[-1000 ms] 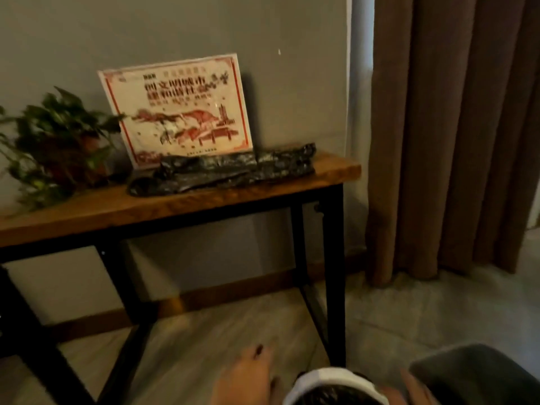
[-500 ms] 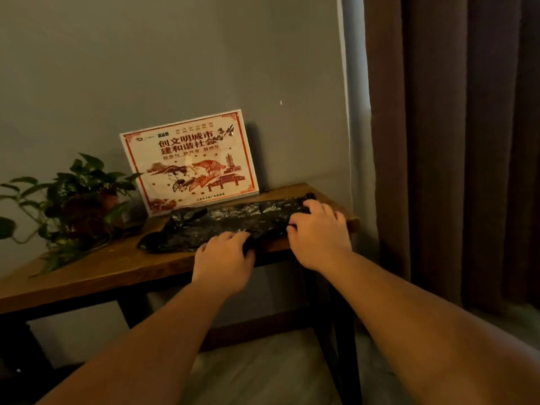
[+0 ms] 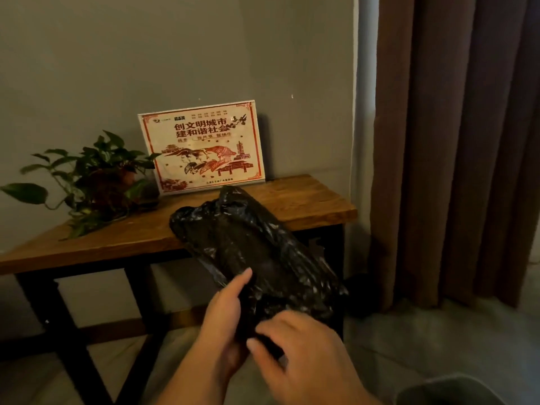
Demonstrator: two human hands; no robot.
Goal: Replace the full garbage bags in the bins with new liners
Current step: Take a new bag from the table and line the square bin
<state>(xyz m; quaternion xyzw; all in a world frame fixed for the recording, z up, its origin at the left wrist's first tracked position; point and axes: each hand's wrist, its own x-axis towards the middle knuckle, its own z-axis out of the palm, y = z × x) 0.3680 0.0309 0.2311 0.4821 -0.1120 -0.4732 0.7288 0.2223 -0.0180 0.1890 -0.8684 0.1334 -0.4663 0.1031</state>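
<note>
A folded bundle of black garbage bags point(image 3: 251, 249) is lifted off the wooden side table point(image 3: 306, 206) and stretches from above its front edge down toward me. My left hand point(image 3: 225, 323) grips the bundle's near end from the left, thumb on top. My right hand point(image 3: 301, 355) pinches the same end from the right. The grey rim of a bin point(image 3: 455, 387) shows at the bottom right corner; its inside is hidden.
A framed red and white poster point(image 3: 201, 147) leans on the grey wall at the table's back. A potted green plant point(image 3: 93, 182) stands on the table's left part. Brown curtains point(image 3: 455, 141) hang at the right, down to the grey floor.
Both hands, which lay on the bag bundle on the table half a second ago, have taken hold of it and pulled it off the table toward me.
</note>
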